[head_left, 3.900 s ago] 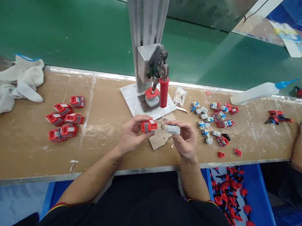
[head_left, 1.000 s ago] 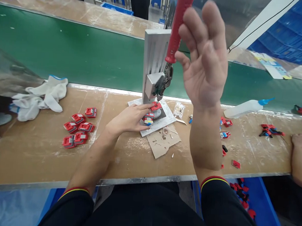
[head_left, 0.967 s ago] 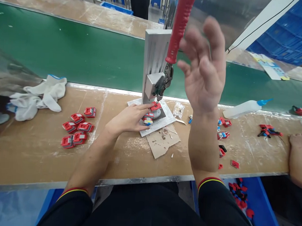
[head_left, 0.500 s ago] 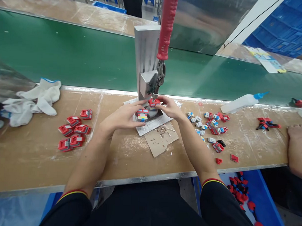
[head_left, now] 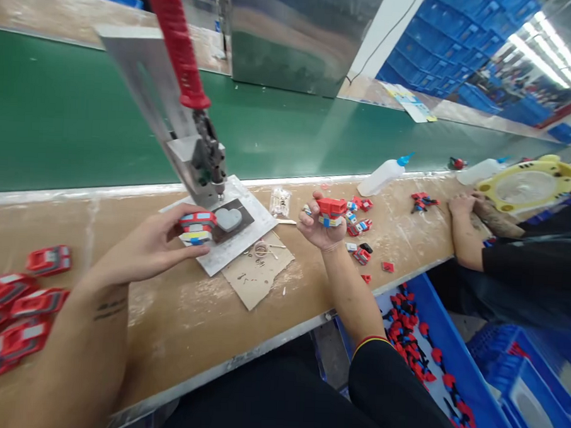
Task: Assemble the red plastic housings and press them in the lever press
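Bright, even overhead light fills the scene, with a row of ceiling lamps [head_left: 543, 58] burning out to white glare at upper right. Shadows on the worktop [head_left: 177, 310] are soft and short. The wide lens bends and tilts the edges; the red parts [head_left: 11, 315] at far left smear with blur, while the centre stays fairly sharp.

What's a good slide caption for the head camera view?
Left hand holds a red toy car beside the press; right hand lifts another.
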{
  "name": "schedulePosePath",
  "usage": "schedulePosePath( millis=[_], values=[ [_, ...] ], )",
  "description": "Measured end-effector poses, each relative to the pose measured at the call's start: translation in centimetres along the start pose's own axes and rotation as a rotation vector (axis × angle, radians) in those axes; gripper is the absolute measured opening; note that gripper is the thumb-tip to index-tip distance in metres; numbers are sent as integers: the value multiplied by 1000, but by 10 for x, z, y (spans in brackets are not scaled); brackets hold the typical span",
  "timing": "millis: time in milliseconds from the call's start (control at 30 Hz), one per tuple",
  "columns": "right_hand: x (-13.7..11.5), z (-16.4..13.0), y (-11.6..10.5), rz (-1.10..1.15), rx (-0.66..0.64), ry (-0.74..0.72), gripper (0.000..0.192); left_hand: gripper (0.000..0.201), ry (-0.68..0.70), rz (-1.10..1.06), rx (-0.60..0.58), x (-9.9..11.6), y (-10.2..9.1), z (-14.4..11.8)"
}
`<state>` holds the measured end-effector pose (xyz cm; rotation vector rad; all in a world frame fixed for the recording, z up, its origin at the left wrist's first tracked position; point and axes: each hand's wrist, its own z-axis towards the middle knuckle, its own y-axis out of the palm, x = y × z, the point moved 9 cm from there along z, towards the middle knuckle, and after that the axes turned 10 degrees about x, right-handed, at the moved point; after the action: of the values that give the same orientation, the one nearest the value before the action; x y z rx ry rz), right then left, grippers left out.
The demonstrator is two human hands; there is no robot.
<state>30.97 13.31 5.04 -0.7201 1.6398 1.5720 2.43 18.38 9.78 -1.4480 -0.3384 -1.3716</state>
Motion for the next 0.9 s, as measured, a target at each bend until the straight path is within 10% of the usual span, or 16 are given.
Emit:
schedulePosePath(
  millis=[167, 367, 533, 733, 900],
  values=[
    [-47, -29, -73, -348, 234, -103, 57, 55, -235, -130, 103, -21, 2, 0],
    [-185, -63, -207, -1444, 852, -189, 34, 53, -411, -300, 231, -34, 0, -1],
    [-227, -70, -249, -1649, 1008, -145, 7, 46, -378, -327, 275, -39, -2, 0],
    [-225, -56, -214, -1718, 1113, -414, 29, 50, -188, -224, 315, -34, 5, 4],
    [-170, -16, -52, -1720, 525, -1000, 46, 51, -110, -161, 381, -45, 15, 10]
  ],
)
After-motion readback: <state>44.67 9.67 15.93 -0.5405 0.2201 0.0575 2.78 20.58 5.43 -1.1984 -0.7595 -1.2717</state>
